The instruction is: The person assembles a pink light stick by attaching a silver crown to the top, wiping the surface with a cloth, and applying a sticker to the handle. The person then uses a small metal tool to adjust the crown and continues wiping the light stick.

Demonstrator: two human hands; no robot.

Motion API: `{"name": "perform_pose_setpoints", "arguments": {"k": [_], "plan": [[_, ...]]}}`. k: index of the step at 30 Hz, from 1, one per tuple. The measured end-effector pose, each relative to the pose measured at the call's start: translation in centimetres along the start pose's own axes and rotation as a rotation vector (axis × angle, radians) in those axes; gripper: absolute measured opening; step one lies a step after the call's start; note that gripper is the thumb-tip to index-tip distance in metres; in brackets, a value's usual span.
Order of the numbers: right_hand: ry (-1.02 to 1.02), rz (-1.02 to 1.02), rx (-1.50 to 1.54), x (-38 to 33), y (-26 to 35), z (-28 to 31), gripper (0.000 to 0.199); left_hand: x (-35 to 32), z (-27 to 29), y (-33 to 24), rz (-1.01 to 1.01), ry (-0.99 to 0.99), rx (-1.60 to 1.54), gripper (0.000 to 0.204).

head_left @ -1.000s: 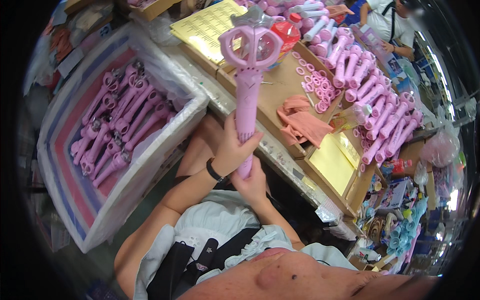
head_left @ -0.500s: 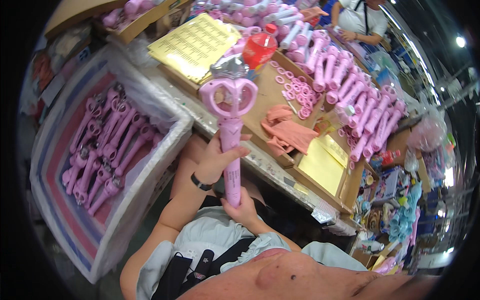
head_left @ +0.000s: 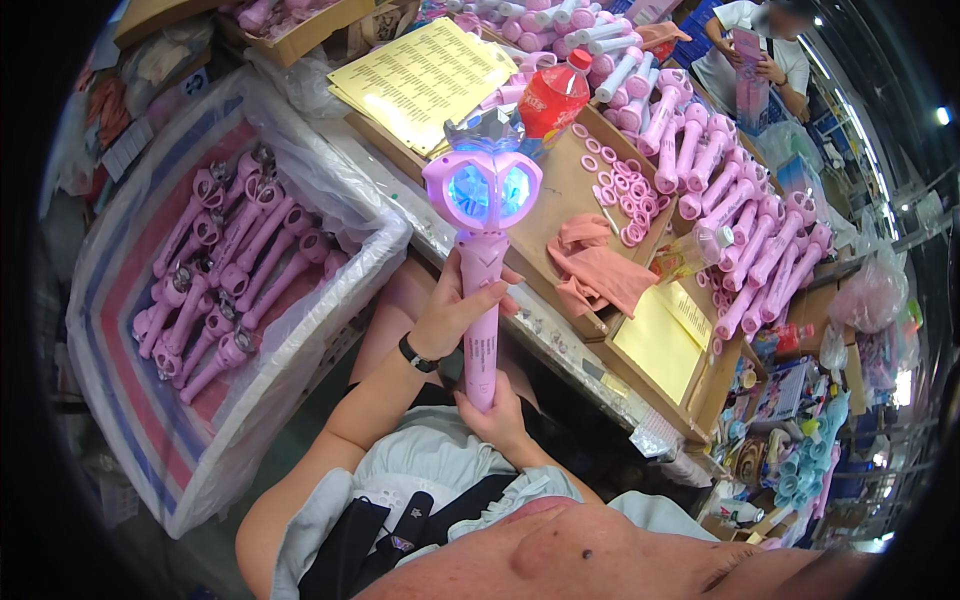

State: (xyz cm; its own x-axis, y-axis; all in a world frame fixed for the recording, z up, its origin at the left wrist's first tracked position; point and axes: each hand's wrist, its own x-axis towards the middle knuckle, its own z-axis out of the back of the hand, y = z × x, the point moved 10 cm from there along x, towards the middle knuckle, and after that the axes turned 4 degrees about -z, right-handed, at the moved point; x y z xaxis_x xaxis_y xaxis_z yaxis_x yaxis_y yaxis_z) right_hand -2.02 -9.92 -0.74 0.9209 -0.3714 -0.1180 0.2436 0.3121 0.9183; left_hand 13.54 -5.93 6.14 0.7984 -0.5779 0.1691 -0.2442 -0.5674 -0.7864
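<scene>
A pink toy wand [head_left: 481,260] stands upright in front of me. Its ring-shaped head glows blue-white inside, and a silvery crown tops it. My left hand [head_left: 455,310] is wrapped round the upper handle, just below the head. Lower down, my right hand [head_left: 495,415] closes on the handle's bottom end. To the left, a plastic-lined striped bin [head_left: 215,455] holds several similar pink wands [head_left: 235,235], all unlit.
The workbench carries a cardboard tray [head_left: 555,205] with pink rings [head_left: 630,195], an orange cloth [head_left: 600,265] and yellow sheets [head_left: 425,80]. A red-labelled bottle [head_left: 555,95] stands behind the wand's head. Pink handles [head_left: 765,235] lie heaped at right. Across the bench, a person [head_left: 750,60] holds a pink box.
The wand's head was unlit and now glows blue-white. My hold on it is unchanged. The person across the bench now holds up a pink box.
</scene>
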Motion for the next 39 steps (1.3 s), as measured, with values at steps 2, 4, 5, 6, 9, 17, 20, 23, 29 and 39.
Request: {"name": "perform_pose_setpoints", "arguments": {"k": [2, 4, 5, 6, 9, 17, 20, 23, 29, 39], "plan": [[-0.007, 0.021, -0.002, 0.0, 0.1, 0.1, 0.05, 0.0, 0.0, -0.1, 0.008, 0.016, 0.036, 0.055], [0.01, 0.008, 0.028, 0.0, -0.2, -0.1, 0.049, 0.0, -0.2, -0.2, 0.007, 0.034, 0.038, 0.057], [0.009, 0.022, 0.027, 0.0, -0.1, -0.1, 0.049, 0.0, -0.4, -0.3, 0.002, 0.043, 0.022, 0.058], [0.02, 0.007, 0.037, 0.0, -0.3, -0.3, 0.049, 0.0, -0.5, -0.4, -0.004, 0.051, 0.006, 0.06], [0.036, -0.001, 0.038, -0.1, -0.4, -0.4, 0.049, -0.1, -0.8, -0.7, -0.021, 0.074, 0.022, 0.062], [0.043, 0.012, 0.04, -0.3, 0.0, -0.5, 0.049, -0.4, -0.8, -0.7, -0.043, 0.088, 0.11, 0.059], [0.04, 0.021, 0.037, -0.4, 0.1, -0.5, 0.049, -0.4, -0.9, -0.7, -0.046, 0.098, 0.127, 0.058], [0.045, 0.016, 0.04, -0.4, 0.0, -0.5, 0.048, -0.5, -1.0, -0.9, -0.056, 0.098, 0.127, 0.055], [0.028, 0.011, 0.013, -0.4, -0.5, -0.5, 0.051, -0.5, -0.7, -0.4, 0.014, 0.027, -0.072, 0.053], [0.089, 0.008, 0.074, -1.0, -1.2, -0.8, 0.053, 0.6, -0.9, -1.5, -0.031, 0.119, -0.255, 0.058]]}}
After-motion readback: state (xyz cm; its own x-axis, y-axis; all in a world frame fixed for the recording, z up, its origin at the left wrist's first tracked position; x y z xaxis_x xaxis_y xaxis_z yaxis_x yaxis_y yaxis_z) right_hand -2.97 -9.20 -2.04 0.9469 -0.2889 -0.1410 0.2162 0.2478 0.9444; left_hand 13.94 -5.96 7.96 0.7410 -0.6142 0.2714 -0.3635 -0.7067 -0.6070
